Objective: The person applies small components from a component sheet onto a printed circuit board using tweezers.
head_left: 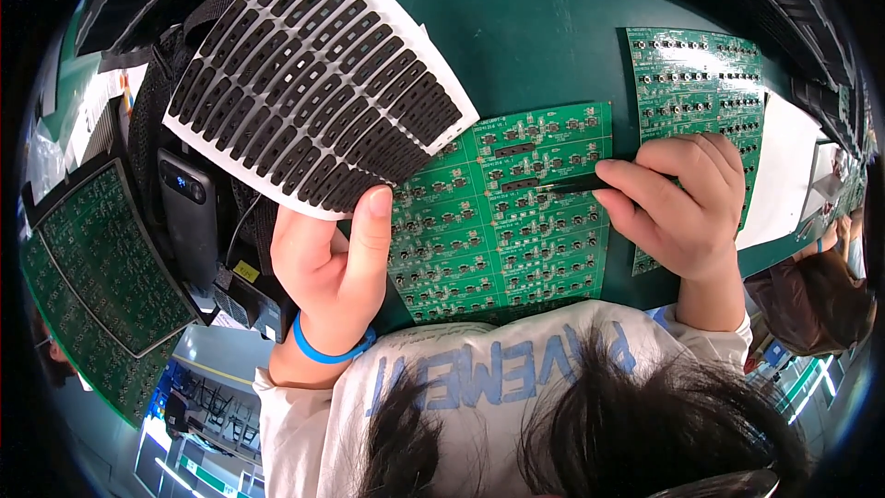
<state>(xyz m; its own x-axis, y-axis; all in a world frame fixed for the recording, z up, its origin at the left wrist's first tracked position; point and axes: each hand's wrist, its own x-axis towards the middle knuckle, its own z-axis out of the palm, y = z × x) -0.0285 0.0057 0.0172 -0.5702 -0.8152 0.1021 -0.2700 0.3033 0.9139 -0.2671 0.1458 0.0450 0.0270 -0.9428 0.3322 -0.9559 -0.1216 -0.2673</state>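
My left hand (324,267) pinches the lower edge of a white backing sheet (392,23), thumb in front. Rows of black, slotted pads cover the sheet, which is held up at an angle. My right hand (684,198) is closed on black tweezers (579,183), pointing left. Their tip meets one end of a black pad (519,183) on a green circuit board panel (597,231); whether they grip it I cannot tell. Just above lies another black pad (513,150) on the same panel. The sheet and my left hand cover part of the panel's left side.
A second green panel (654,83) lies at the right, beside a white sheet of paper (782,166). At the left are a dark device with a lit display (189,221), black straps and another green panel (83,286). The work surface (516,46) is green.
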